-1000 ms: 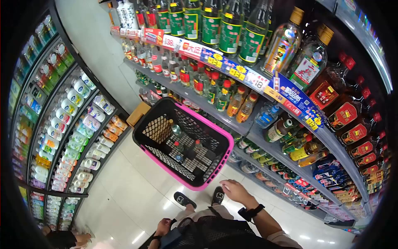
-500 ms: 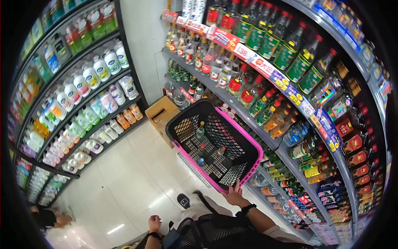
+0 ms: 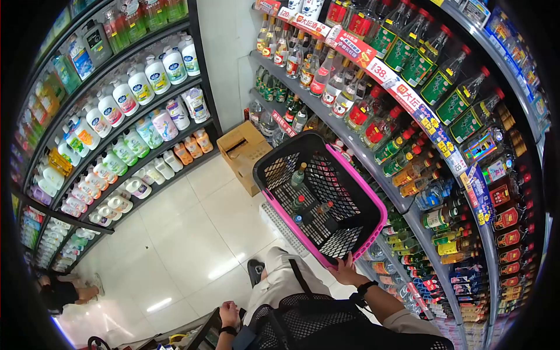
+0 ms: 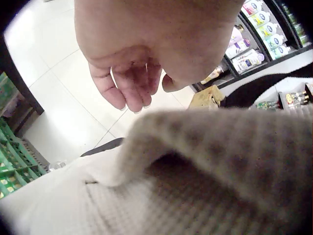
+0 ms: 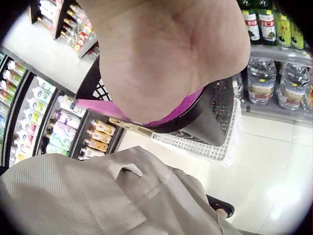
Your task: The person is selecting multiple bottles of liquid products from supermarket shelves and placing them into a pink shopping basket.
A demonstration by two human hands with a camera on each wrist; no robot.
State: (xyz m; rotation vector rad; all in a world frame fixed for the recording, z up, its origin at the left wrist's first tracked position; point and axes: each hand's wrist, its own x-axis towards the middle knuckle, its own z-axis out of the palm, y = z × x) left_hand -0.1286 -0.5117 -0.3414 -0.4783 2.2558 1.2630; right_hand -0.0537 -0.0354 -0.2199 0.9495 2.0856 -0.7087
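Observation:
A black shopping basket (image 3: 280,204) with a pink rim stands in front of the liquor shelves. My right hand (image 3: 345,273) grips its near rim; in the right wrist view the palm (image 5: 166,63) covers part of the pink rim (image 5: 178,110), and the fingers are hidden there. Inside the basket are several small bottles, among them a clear bottle with a yellowish cap (image 3: 298,176) and a red-capped bottle (image 3: 298,202). My left hand (image 3: 229,315) hangs by my thigh with its fingers loosely curled; in the left wrist view this hand (image 4: 142,58) holds nothing.
A white perforated crate (image 5: 195,147) is beneath the basket. Beyond it, an open cardboard box (image 3: 242,154) sits on the tiled floor. Liquor shelves (image 3: 326,105) line the right, toiletry shelves (image 3: 131,125) the left. Another person's legs (image 3: 81,291) show at lower left.
My right hand was apart from the basket and came onto its near rim. The head view has shifted left, so basket and shelves sit further right. The left hand stays near my thigh.

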